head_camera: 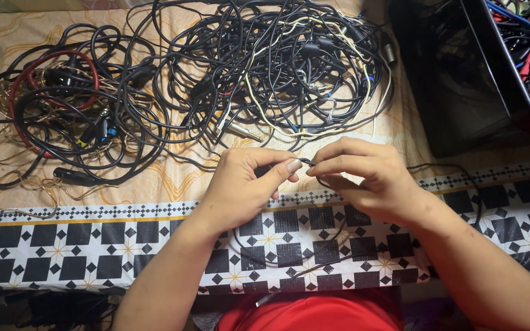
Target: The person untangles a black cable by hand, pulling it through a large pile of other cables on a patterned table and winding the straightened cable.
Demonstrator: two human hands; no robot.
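Both hands, L [243, 184] & R [363, 175], pinch thin black cable [332, 236] at centre; cable tangle [277, 67] at 12.

No packages, labels, signs or screens show anywhere in this view.
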